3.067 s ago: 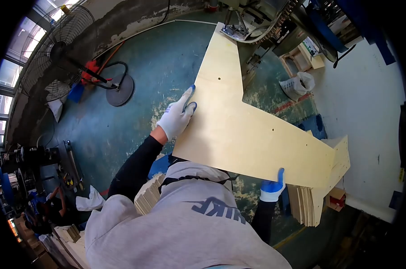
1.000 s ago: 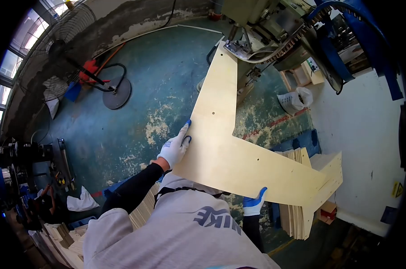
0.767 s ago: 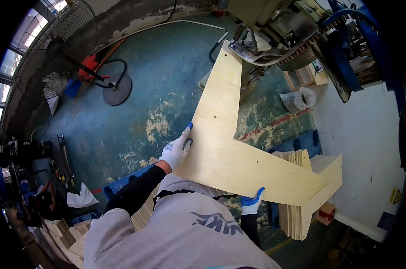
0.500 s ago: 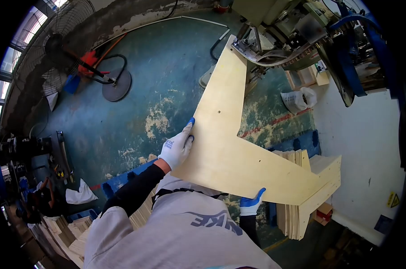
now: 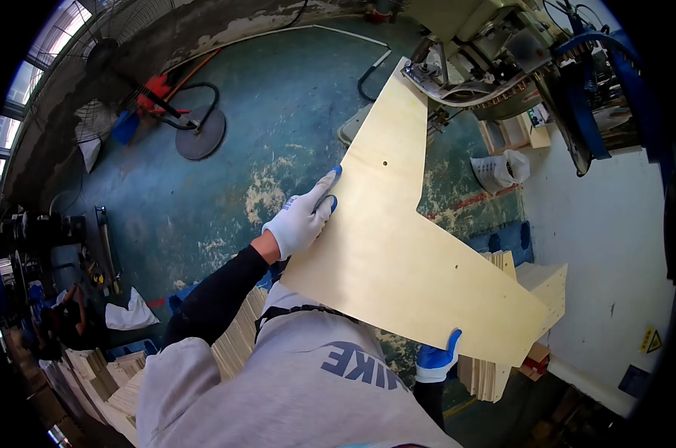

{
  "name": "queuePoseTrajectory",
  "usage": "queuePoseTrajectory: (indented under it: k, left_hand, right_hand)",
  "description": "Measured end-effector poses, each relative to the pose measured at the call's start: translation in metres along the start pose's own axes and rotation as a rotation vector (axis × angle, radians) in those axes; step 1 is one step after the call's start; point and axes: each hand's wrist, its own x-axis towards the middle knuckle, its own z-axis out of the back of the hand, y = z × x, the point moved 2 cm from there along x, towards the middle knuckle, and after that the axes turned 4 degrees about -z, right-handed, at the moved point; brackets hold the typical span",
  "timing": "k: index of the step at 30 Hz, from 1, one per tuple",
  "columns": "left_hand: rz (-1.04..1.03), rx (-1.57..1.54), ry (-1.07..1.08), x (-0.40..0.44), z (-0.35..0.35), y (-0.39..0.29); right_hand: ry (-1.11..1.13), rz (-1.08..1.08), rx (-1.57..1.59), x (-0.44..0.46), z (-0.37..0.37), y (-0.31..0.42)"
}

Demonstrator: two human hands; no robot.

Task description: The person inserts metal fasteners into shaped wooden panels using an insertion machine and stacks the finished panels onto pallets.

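Observation:
A large L-shaped plywood panel (image 5: 398, 231) with a few small holes spans the middle of the view. Its far tip lies under the metal head of a machine (image 5: 465, 75). My left hand (image 5: 302, 215), in a white glove with blue fingertips, grips the panel's left edge, thumb and fingers bent at it. My right hand (image 5: 438, 358), gloved the same way, holds the near edge toward the right, with the thumb on top and the other fingers hidden beneath. The panel's right end overlaps a stack of similar panels (image 5: 484, 377).
A standing fan base (image 5: 201, 134) is at the upper left. A white sack (image 5: 500, 171) and a wooden box (image 5: 506, 133) are at the right. More stacked boards (image 5: 237, 336) stand at my left side. Another person (image 5: 73, 313) is at the far left.
The panel and both hands have shifted up and right compared with a second ago, and the panel's far tip sits further under the machine. Both hands have kept their hold.

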Motion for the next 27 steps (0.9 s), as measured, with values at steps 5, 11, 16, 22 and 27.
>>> queuePoseTrajectory:
  k: [5,11,16,22,27]
  left_hand:
    - [0.014,-0.003,0.004,0.002,0.011,0.002]
    - [0.124,0.013,-0.020,0.000,0.016,0.005]
    - [0.022,0.053,-0.058,0.003,0.017,-0.002]
    - [0.063,0.088,-0.033,0.005,0.019,0.000]
    - [0.048,0.086,-0.029,0.005,0.016,0.000]
  right_hand:
    - [0.028,-0.080,-0.017,-0.018,-0.009,0.002]
    - [0.091,-0.046,-0.017,-0.026,-0.005,-0.010]
    - [0.062,-0.043,0.029,-0.027,-0.006,-0.011]
    - [0.013,0.043,0.006,-0.028,-0.013,-0.017]
    - [0.168,0.026,0.096,-0.016,0.012,-0.027]
